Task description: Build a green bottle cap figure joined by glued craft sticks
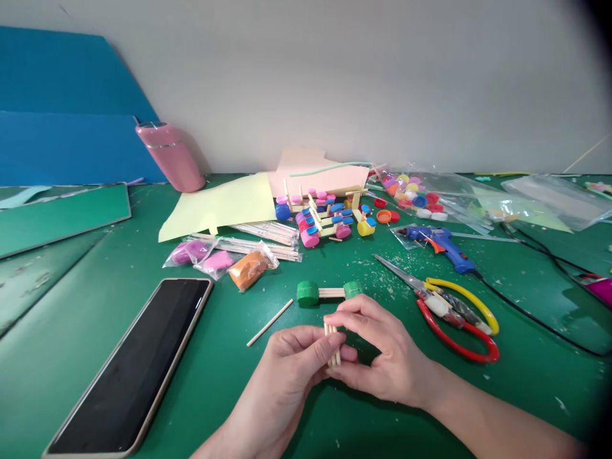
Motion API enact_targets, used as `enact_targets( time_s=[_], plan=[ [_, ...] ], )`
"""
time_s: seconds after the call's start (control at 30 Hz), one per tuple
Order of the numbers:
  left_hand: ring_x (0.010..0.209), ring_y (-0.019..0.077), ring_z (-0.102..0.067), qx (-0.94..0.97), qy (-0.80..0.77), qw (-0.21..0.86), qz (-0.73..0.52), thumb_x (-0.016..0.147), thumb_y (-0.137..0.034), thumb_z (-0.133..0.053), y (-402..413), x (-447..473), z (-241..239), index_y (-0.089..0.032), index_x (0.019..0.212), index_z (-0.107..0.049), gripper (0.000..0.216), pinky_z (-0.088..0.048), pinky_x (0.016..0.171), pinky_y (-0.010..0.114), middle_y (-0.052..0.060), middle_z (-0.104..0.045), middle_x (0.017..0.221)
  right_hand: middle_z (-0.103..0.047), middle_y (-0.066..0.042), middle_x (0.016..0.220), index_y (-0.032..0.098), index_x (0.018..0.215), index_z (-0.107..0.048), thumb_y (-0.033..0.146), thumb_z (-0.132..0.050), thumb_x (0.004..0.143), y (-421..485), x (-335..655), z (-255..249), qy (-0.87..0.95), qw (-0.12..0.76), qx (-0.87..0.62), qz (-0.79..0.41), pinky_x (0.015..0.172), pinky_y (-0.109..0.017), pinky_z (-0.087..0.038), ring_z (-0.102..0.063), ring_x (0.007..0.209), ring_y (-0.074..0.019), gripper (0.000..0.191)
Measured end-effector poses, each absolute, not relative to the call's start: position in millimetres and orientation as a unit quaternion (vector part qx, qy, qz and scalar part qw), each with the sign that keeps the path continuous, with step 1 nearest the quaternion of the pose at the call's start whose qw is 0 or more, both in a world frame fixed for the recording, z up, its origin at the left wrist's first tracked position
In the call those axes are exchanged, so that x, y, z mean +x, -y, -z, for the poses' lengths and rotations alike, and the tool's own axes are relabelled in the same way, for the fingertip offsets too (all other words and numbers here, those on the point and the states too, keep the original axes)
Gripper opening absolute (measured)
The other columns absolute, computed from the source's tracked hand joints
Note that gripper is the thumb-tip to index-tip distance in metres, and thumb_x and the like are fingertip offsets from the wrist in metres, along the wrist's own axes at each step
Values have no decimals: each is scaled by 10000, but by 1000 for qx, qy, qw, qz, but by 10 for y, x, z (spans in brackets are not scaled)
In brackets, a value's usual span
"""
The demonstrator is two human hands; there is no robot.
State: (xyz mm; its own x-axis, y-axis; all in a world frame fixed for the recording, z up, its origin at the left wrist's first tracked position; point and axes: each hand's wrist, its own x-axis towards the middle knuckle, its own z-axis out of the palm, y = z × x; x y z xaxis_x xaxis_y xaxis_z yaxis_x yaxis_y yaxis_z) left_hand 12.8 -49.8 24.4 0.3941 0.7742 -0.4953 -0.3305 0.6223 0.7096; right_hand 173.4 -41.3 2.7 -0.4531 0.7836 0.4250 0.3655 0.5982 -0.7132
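Several short wooden sticks (333,358) stand side by side in a small bundle between my hands. My left hand (306,354) pinches them with its thumb across the front. At the ends of the bundle, my right hand (382,350) has its index finger on top and its thumb below. Just beyond lies a green dumbbell-like piece (307,294), two green bottle caps joined by short sticks. One longer loose stick (270,323) rests left of it on the green table.
A phone (131,370) lies at left. Scissors (442,306) and a blue glue gun (442,245) with its black cord are at right. Behind are clay packets (248,269), bagged sticks (258,247), cap-and-stick models (325,220), bagged caps (415,194) and a pink tumbler (172,156).
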Motion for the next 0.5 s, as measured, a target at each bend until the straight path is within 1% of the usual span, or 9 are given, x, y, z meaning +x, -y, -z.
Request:
enact_targets(
  time_s=[0.1, 0.27, 0.4, 0.5],
  plan=[
    [623, 134, -598, 255, -426, 792, -356, 712, -263, -680, 484, 134, -237, -87, 661, -694, 184, -463, 646, 231, 78, -690, 642, -532, -61, 1022, 203, 1149, -518, 262, -697, 713, 412, 1728, -27, 810, 376, -358, -273, 798, -292, -469, -535, 915, -175, 475],
    [655, 156, -612, 236, -428, 792, -365, 721, -263, -673, 463, 129, -230, -90, 684, -687, 177, -471, 606, 236, 85, -689, 662, -513, -74, 1100, 195, 1260, -412, 301, -705, 705, 411, 1720, -48, 815, 357, -368, -270, 877, -300, -441, -494, 1024, -190, 636],
    [653, 152, -611, 230, -429, 792, -368, 713, -252, -681, 454, 124, -227, -91, 657, -685, 171, -476, 627, 240, 69, -671, 627, -506, -77, 1119, 184, 1241, -436, 300, -698, 710, 423, 1722, -56, 817, 354, -375, -259, 903, -295, -426, -478, 1056, -190, 603],
    [652, 149, -611, 233, -432, 790, -367, 714, -255, -681, 457, 126, -223, -90, 653, -684, 175, -476, 647, 244, 74, -679, 639, -505, -81, 1123, 172, 1229, -454, 298, -696, 710, 422, 1726, -53, 818, 351, -380, -253, 912, -296, -421, -474, 1066, -193, 586]
  ],
)
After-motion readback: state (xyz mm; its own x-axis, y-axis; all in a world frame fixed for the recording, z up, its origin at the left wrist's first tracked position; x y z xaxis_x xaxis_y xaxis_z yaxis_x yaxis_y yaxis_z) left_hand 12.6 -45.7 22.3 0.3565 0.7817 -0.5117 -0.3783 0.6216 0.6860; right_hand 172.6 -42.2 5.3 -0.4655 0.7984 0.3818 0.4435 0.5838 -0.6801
